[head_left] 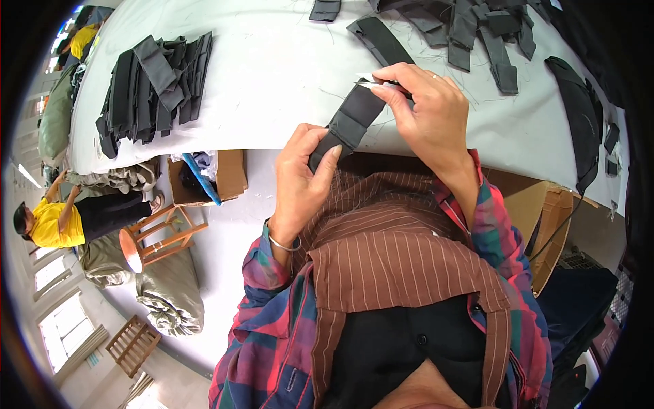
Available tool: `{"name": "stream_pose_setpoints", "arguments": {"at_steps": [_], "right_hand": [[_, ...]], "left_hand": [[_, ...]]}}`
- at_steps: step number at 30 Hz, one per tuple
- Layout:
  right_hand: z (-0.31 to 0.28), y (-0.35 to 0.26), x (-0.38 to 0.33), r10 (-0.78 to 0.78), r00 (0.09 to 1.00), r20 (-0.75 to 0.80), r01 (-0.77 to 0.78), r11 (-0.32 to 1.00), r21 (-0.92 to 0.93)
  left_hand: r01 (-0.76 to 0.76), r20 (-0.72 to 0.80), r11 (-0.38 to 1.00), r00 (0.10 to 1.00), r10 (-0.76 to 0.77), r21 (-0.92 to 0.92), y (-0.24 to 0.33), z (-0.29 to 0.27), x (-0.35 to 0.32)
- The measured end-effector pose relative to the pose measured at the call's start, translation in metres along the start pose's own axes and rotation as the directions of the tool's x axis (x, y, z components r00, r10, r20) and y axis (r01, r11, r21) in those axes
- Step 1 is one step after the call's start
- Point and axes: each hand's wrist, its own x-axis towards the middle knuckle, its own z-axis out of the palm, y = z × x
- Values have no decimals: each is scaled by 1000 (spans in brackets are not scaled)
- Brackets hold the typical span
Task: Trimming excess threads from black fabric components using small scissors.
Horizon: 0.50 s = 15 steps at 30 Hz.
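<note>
Fingers of the left hand (pixel 300 180) pinch the lower end of a flat, matte black fabric strip (pixel 351 117), thumb across it; the right hand (pixel 429 112) grips its upper end together with a small white tag (pixel 368 80). The strip slants above the table (pixel 272 68) edge. Beyond, a ragged stack (pixel 153 85) of similar strips lies left, looser pieces (pixel 470 27) right, on smooth white cloth.

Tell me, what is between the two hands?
A black fabric strip stretches between them: the left hand grips its lower end, the right hand pinches its upper end. The head view shows it.
</note>
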Motion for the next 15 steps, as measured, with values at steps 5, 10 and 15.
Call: {"name": "stream_pose_setpoints", "arguments": {"at_steps": [5, 10, 15], "right_hand": [[-1, 2, -2, 12, 1000, 7, -12, 1000, -1], [5, -11, -20, 150, 978, 145, -203, 850, 486], [1, -18, -25, 16, 969, 247, -85, 958, 273]], "left_hand": [[40, 35, 999, 999, -40, -9, -2, -4, -1], [110, 33, 983, 994, -106, -146, -6, -5, 0], [103, 20, 985, 995, -102, -139, -4, -3, 0]]}}
